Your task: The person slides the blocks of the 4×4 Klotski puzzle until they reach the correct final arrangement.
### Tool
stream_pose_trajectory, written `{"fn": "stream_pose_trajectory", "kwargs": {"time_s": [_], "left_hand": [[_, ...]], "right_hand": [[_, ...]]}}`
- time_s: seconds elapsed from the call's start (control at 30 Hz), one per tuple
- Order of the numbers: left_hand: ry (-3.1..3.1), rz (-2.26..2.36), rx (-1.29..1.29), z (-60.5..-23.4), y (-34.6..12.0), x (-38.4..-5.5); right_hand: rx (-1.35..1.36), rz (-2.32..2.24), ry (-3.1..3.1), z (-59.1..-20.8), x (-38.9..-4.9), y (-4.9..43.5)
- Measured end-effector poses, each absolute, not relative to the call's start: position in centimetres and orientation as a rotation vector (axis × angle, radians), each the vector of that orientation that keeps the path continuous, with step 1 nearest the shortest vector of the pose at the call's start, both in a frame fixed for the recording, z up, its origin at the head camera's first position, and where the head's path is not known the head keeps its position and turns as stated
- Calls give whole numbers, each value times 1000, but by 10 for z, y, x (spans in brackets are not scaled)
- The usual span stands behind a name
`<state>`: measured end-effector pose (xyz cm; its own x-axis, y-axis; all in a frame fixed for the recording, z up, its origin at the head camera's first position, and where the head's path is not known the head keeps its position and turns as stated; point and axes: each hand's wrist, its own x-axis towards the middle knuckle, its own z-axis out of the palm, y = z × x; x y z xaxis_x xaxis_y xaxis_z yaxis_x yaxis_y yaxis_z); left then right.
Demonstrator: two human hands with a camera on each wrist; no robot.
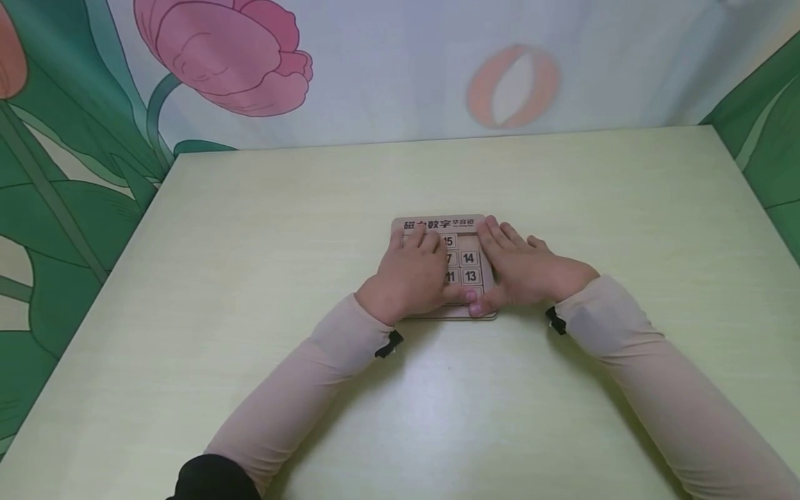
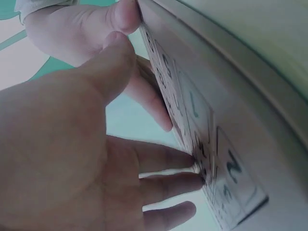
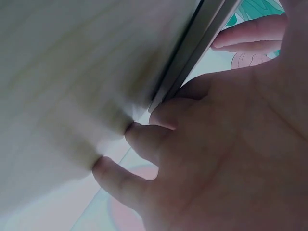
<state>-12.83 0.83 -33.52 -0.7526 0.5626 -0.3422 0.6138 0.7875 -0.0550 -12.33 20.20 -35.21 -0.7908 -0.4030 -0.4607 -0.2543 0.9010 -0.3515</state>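
A number sliding puzzle (image 1: 437, 224) lies flat on the table, with dark printed characters along its far edge. Square tiles such as the 14 tile (image 1: 469, 258) and 13 tile (image 1: 471, 276) show between the hands; a bare slot is visible right of the 15. My left hand (image 1: 409, 278) lies over the left part and hides many tiles. In the left wrist view its fingertips (image 2: 195, 180) touch the tile face. Along the right edge my right hand (image 1: 525, 269) rests with straight fingers, its thumb at the near right corner. Its outer fingertips (image 3: 103, 166) touch the table.
The pale wood-look table (image 1: 281, 222) extends around the puzzle on every side. Behind it hangs a light backdrop (image 1: 387, 69) with a pink flower, and green leaf prints flank both sides. Each wrist bears a black strap piece (image 1: 389, 344).
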Motion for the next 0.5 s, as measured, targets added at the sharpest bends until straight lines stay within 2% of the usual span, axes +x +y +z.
{"fn": "stream_pose_trajectory", "kwargs": {"time_s": [0.5], "left_hand": [[2574, -108, 961, -335, 1, -129]], "right_hand": [[-480, -391, 2523, -356, -125, 204]]}}
